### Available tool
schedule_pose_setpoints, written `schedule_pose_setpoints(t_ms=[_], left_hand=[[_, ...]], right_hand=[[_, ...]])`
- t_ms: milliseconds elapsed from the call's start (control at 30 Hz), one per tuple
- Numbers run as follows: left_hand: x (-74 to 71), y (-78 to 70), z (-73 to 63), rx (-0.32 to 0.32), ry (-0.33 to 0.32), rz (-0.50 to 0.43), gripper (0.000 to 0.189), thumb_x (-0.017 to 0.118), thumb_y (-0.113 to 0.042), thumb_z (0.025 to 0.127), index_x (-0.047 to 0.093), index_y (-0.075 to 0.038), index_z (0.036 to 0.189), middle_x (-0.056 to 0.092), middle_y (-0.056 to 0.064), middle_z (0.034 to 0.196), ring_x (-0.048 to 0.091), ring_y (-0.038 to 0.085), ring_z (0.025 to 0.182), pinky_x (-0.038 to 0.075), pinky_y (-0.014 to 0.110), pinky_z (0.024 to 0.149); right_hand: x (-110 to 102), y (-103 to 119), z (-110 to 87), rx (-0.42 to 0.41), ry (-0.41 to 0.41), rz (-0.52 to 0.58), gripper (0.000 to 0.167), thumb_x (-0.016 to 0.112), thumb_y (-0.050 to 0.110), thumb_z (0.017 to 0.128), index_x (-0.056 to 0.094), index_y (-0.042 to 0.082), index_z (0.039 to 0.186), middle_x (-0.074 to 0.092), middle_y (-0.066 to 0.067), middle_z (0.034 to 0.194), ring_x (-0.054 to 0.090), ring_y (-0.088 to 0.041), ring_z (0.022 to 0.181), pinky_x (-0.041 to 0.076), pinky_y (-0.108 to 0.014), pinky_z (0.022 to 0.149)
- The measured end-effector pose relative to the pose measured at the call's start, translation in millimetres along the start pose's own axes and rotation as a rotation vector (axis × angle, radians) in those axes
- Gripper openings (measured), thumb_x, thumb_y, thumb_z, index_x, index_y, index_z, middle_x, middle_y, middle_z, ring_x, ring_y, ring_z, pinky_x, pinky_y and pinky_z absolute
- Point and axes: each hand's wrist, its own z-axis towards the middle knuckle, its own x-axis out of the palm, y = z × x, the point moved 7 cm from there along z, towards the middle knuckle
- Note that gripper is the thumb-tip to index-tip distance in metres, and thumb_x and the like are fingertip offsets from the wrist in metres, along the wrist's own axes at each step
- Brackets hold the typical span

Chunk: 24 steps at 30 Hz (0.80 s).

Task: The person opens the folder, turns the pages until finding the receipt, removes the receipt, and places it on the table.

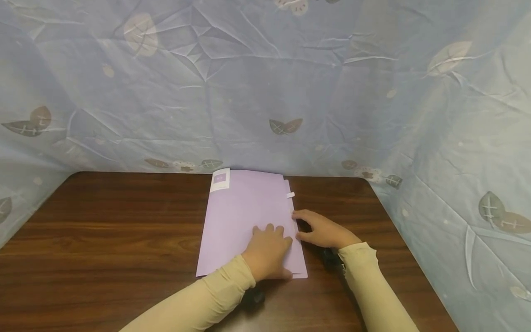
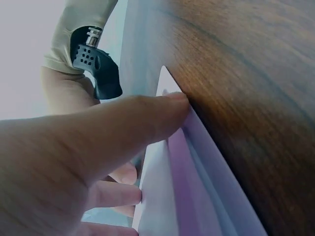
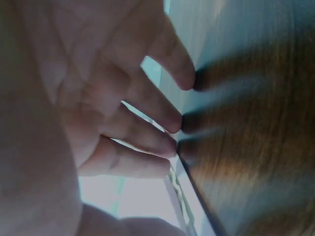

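Note:
A light purple folder lies on the wooden table, a white label at its top left corner and a small white tab on its right edge. My left hand rests spread over its lower right part. In the left wrist view, the thumb presses at the folder's near edge, where its layers stand slightly parted, and the fingers lie on the cover. Beside the right edge is my right hand, its fingertips down at the tabletop along that edge and its thumb near the cover.
The dark wooden table extends to both sides of the folder. Pale blue cloth with a leaf print hangs behind the table and along its sides. A black wrist device sits below the right wrist.

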Motion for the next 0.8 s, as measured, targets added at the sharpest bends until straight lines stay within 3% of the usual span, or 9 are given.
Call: schedule_pose_setpoints(t_ms=[200, 433, 667, 800], left_hand=[[-2.1, -1.4, 1.0, 0.029, -0.019, -0.002, 0.068, 0.082, -0.070, 0.069, 0.074, -0.019, 0.112, 0.064, 0.003, 0.104, 0.060, 0.022, 0.095, 0.053, 0.044, 0.072], [-8.2, -4.0, 2.0, 0.069, -0.054, 0.010, 0.065, 0.081, -0.067, 0.071, 0.072, -0.019, 0.113, 0.063, 0.002, 0.102, 0.059, 0.021, 0.092, 0.052, 0.038, 0.066], [-6.9, -9.1, 2.1, 0.110, -0.082, 0.028, 0.076, 0.080, -0.072, 0.073, 0.069, -0.021, 0.128, 0.064, 0.002, 0.115, 0.060, 0.021, 0.105, 0.052, 0.039, 0.079], [-8.6, -14.7, 3.3, 0.149, -0.083, 0.033, 0.067, 0.079, -0.069, 0.077, 0.071, -0.022, 0.124, 0.066, 0.001, 0.117, 0.062, 0.019, 0.104, 0.054, 0.036, 0.078]], right_hand=[[-2, 0, -0.2, -0.023, -0.027, -0.052, 0.050, 0.068, 0.018, 0.099, 0.057, -0.005, 0.141, 0.050, -0.021, 0.153, 0.044, -0.041, 0.144, 0.034, -0.058, 0.117], [-1, -2, 0.1, -0.009, -0.029, -0.036, 0.043, 0.064, 0.021, 0.102, 0.060, -0.004, 0.138, 0.050, -0.020, 0.154, 0.044, -0.042, 0.144, 0.034, -0.059, 0.117], [0, -4, 2.0, -0.020, -0.011, -0.024, 0.044, 0.063, 0.021, 0.103, 0.059, -0.004, 0.139, 0.048, -0.020, 0.155, 0.043, -0.042, 0.144, 0.034, -0.059, 0.117], [0, -6, 1.6, -0.022, -0.009, -0.016, 0.043, 0.063, 0.020, 0.102, 0.060, -0.002, 0.139, 0.048, -0.020, 0.156, 0.043, -0.042, 0.145, 0.034, -0.059, 0.117]])
